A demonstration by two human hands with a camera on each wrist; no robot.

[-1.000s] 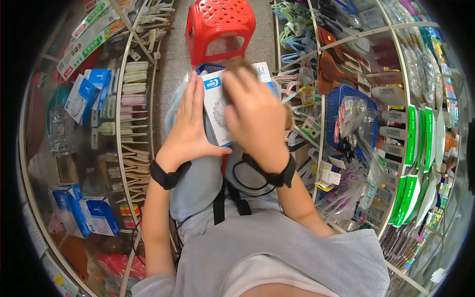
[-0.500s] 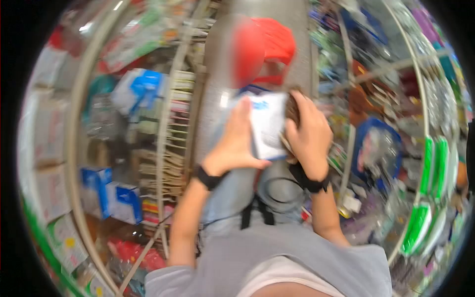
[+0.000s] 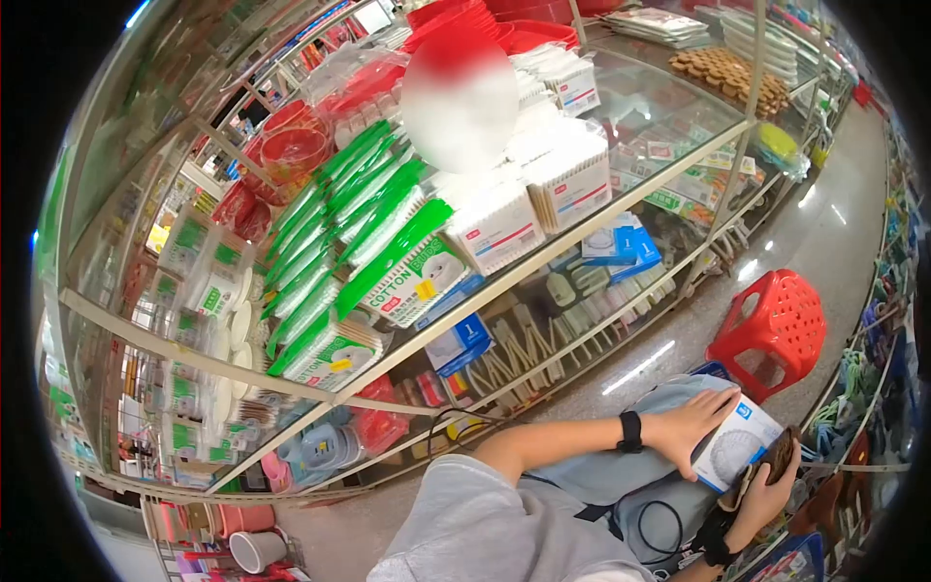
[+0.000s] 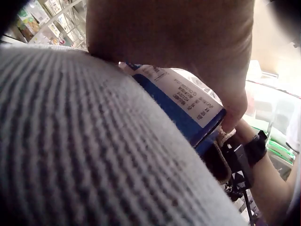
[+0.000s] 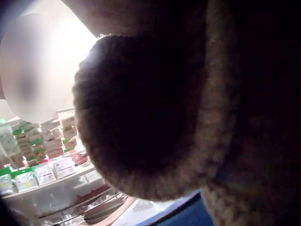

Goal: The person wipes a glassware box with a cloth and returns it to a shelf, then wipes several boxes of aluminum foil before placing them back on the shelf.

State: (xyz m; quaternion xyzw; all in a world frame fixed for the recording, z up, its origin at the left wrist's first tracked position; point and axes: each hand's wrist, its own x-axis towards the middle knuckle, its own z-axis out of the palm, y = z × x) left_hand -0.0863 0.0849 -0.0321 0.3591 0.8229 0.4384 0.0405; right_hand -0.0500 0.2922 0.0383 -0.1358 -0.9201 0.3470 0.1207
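On the person's lap lies a white and blue carton box (image 3: pixel 742 441) with a round drawing on its face. The left hand (image 3: pixel 687 427) holds it at its left side, fingers at the far corner and thumb at the near corner. At the box's right edge, the right hand (image 3: pixel 769 493) grips a bunched brown cloth (image 3: pixel 778 454). Close up in the right wrist view, the folded cloth (image 5: pixel 150 186) shows a thick, ribbed edge and hides most of the right hand. The left wrist view shows the box's printed side (image 4: pixel 188 101) below the left hand.
Left of the person stands a glass shelf with green cotton bud packs (image 3: pixel 412 272) and white boxes (image 3: pixel 495 228). A red plastic stool (image 3: pixel 776 330) is in the aisle ahead. More goods hang along the right. A black cable (image 3: pixel 652 529) loops over the lap.
The head view has swung left, bringing the shelf of cotton buds into sight. The right hand with the cloth has moved off the box's face to its right edge; the left hand stays on the box.
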